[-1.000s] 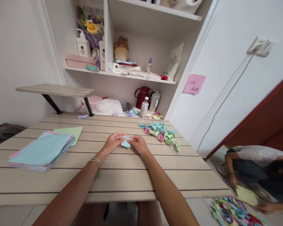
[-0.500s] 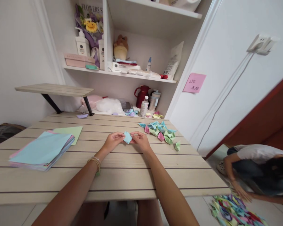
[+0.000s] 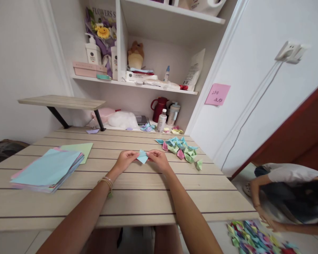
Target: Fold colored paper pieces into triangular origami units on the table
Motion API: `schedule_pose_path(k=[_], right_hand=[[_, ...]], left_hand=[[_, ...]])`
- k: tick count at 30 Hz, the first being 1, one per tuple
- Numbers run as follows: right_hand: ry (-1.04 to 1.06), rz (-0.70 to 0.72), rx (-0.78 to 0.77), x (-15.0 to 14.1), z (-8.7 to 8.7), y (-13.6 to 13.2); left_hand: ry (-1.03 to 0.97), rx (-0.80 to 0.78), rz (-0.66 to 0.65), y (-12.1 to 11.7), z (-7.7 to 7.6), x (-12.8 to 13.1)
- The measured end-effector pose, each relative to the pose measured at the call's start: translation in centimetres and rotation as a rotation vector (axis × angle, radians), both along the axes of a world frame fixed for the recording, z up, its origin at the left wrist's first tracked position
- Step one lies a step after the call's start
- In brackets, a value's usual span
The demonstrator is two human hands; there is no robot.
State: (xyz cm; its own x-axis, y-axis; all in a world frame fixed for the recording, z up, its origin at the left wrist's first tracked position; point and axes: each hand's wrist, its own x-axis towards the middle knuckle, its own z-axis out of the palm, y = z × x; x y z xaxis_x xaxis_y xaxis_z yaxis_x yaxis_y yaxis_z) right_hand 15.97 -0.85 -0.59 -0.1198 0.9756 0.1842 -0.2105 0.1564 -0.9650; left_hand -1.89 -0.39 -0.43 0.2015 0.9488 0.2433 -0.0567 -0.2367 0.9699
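Note:
Between my two hands is a small light blue folded paper (image 3: 142,157), held just over the middle of the wooden table (image 3: 137,197). The fingers of my left hand (image 3: 126,158) pinch its left side. On the opposite side my right hand (image 3: 158,158) pinches it the same way. Folded paper boats (image 3: 178,146) in blue, green and pink lie in a loose heap to the right of my right hand. A stack of coloured paper sheets (image 3: 46,167), blue on top, rests on the left, over a green sheet (image 3: 82,148).
A small raised shelf (image 3: 63,101) stands at the back left. Behind the table are a clear bottle (image 3: 161,120), a red jug (image 3: 159,107) and a tumbler (image 3: 173,113). At lower right another person (image 3: 288,190) crouches by a floor pile of folded paper (image 3: 254,238).
Both hands have kept their pinch while the blue paper has spread into a wider diamond between them. The crouching person's arms have shifted slightly left by the floor pile.

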Motion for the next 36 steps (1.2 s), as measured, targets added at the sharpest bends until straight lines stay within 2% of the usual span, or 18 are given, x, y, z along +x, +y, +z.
schedule_pose_path(k=[4, 10, 14, 17, 23, 26, 29, 32, 36], right_hand=[[-0.033, -0.051, -0.006, -0.2, -0.3, 0.1], [-0.152, -0.103, 0.019, -0.3, -1.5, 0.5], [-0.213, -0.069, 0.071, -0.6, -1.9, 0.6], [-0.245, -0.062, 0.103, -0.8, -1.7, 0.5], [-0.217, -0.129, 0.114, -1.0, -0.9, 0.2], [-0.189, -0.173, 0.124, -1.0, -0.7, 0.1], [-0.255, -0.207, 0.120, -1.0, -0.7, 0.0], [-0.236, -0.131, 0.073, -1.3, -0.9, -0.1], [-0.041, -0.006, -0.018, -1.7, -1.1, -0.1]], left_hand=[[-0.064, -0.054, -0.072, 0.0, -0.3, 0.1], [0.023, -0.056, -0.080, 0.2, -1.2, 0.4], [0.083, -0.079, -0.104, 0.2, -1.5, 0.5], [0.072, -0.154, -0.113, 0.2, -1.4, 0.5], [-0.056, -0.252, -0.113, 0.3, -1.0, 0.5], [-0.193, -0.280, -0.074, 0.4, -0.9, 0.4], [-0.327, -0.296, -0.095, 0.6, -1.0, 0.5], [-0.311, -0.290, -0.121, 0.5, -1.3, 0.7], [-0.205, -0.195, -0.139, 0.4, -1.2, 0.8]])
